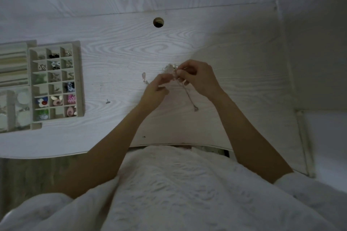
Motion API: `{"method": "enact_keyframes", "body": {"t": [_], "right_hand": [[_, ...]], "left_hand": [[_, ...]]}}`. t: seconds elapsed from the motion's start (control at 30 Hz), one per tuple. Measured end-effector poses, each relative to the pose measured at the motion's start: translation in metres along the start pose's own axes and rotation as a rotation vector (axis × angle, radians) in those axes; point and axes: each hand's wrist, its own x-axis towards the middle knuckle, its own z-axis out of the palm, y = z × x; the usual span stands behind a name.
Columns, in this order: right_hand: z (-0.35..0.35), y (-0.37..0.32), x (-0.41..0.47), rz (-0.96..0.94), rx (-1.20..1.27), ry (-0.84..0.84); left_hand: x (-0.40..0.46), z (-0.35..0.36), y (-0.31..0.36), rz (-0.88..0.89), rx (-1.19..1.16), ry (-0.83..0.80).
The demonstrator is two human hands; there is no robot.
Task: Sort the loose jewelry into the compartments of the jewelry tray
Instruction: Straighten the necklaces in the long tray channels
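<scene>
Pearly bead-and-chain tangle [171, 70] pinched between my left hand [156, 88] and right hand [197, 78], above surface [225, 52] | light, limp, snag-prone; chain tail dangles below right hand | grip beads, not thin chain | jewelry tray [78, 80] far left of left hand

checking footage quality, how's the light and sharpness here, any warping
Head view: dim and bluish, brightest mid-desk, corners dark; wide-angle bends the desk edge; the jewelry held between left hand and right hand is soft and hard to identify.
</scene>
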Motion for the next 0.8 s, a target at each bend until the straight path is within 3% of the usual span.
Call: {"method": "enact_keyframes", "body": {"t": [0.1, 0.2, 0.43, 0.67, 0.8], "right_hand": [[-0.009, -0.011, -0.002, -0.023, 0.052, 0.024], [-0.021, -0.011, -0.003, 0.004, 0.120, 0.133], [-0.034, 0.003, -0.002, 0.132, 0.410, 0.261], [0.018, 0.000, 0.006, 0.135, 0.337, 0.153], [0.066, -0.015, 0.020, 0.055, 0.104, 0.009]], "left_hand": [[-0.002, 0.010, 0.007, -0.044, -0.158, -0.315], [-0.005, 0.017, 0.010, -0.073, -0.053, -0.355], [-0.025, -0.032, -0.014, -0.039, 0.099, -0.184], [-0.062, -0.115, -0.025, -0.019, -0.116, 0.168], [-0.086, -0.169, -0.046, -0.047, -0.073, 0.328]]}}
